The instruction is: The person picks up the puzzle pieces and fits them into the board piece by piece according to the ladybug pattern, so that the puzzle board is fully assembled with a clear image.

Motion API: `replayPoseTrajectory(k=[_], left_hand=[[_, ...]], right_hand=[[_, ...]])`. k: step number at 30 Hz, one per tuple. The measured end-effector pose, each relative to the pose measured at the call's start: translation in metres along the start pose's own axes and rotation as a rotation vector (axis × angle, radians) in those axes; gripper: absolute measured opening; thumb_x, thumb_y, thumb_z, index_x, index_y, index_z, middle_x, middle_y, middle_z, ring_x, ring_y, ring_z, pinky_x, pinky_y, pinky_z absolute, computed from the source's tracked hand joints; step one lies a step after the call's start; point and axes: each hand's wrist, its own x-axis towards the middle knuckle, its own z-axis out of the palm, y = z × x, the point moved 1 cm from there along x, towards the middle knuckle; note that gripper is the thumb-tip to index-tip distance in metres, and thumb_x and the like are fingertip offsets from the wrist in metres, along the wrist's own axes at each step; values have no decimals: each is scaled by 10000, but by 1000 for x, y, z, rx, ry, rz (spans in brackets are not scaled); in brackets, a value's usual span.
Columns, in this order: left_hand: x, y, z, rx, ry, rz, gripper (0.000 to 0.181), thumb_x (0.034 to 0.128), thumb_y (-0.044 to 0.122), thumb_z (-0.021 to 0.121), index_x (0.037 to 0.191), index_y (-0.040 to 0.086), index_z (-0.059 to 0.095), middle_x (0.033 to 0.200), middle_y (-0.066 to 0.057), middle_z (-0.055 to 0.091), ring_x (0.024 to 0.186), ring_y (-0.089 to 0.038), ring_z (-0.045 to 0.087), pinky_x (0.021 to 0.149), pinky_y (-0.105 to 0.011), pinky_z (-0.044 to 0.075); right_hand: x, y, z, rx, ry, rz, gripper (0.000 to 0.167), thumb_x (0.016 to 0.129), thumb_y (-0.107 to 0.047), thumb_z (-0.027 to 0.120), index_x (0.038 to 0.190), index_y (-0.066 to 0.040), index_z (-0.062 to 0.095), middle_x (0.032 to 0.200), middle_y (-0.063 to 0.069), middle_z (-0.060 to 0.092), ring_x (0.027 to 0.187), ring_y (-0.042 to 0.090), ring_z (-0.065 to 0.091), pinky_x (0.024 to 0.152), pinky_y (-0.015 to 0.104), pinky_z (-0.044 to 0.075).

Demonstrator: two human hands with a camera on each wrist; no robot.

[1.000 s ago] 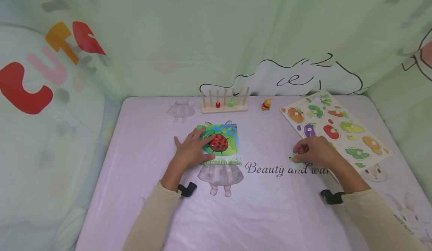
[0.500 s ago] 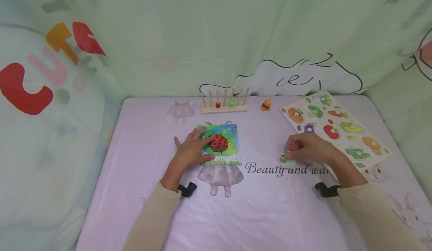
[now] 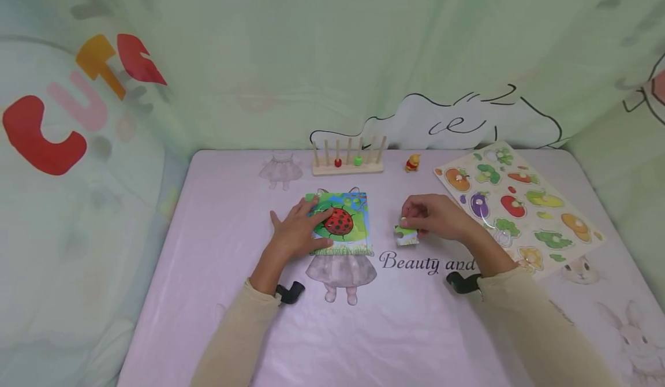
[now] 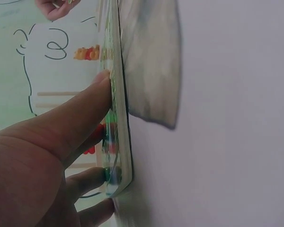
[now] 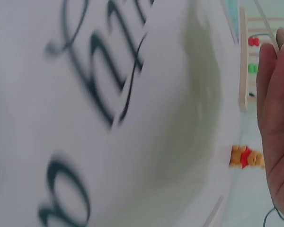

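A square ladybug jigsaw puzzle (image 3: 355, 237) lies on the table in front of me. My left hand (image 3: 291, 234) rests on its left side with fingers spread. In the left wrist view, the thumb and fingertips of the left hand (image 4: 33, 156) touch the top of the puzzle (image 4: 125, 151), whose edge is seen side-on. To the right of the puzzle, my right hand (image 3: 436, 216) pinches a small green and white puzzle piece (image 3: 407, 237) between thumb and fingers, above the table. Only a thin edge of that piece (image 5: 266, 21) shows in the right wrist view.
Behind the puzzle stands a wooden peg rack (image 3: 347, 171) with red and green beads. A small yellow bear figure (image 3: 413, 164) is beside it. At the right lies a vegetable peg board (image 3: 530, 225). Fabric walls (image 3: 249, 58) border the table's back and sides.
My right hand has moved left with the puzzle piece, from beside the vegetable board to near the ladybug puzzle. The left hand has stayed on the puzzle. The head view has shifted slightly.
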Motion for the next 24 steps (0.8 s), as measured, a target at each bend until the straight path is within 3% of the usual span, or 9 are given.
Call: replayPoseTrajectory(k=[9,15,24], left_hand=[[0,-1,1,-2,2,-1,778,891,567,721,1570,428,368,1721,37,163,1604,-281,110,1093,-861,61],[1,-1,1,-3,9,1,782,887,571,723,1569,430,368,1720,43,166,1604,-277,112,1094,-861,67],[2,-2,3,-1,15,0,778,886,568,727,1566,433,374,1718,42,175,1603,-275,119,1094,-861,73]], right_hand=[[15,-12,19,124,-28,-10,171,926,-182,767,1052,-100,685,952,73,688,835,203,643,718,255,584],[23,-20,32,161,-34,-51,197,910,-113,763,1099,-88,716,964,78,691,855,189,629,765,243,537],[32,-36,47,206,-27,-15,202,896,-85,763,1090,-56,712,937,77,698,802,183,655,725,270,581]])
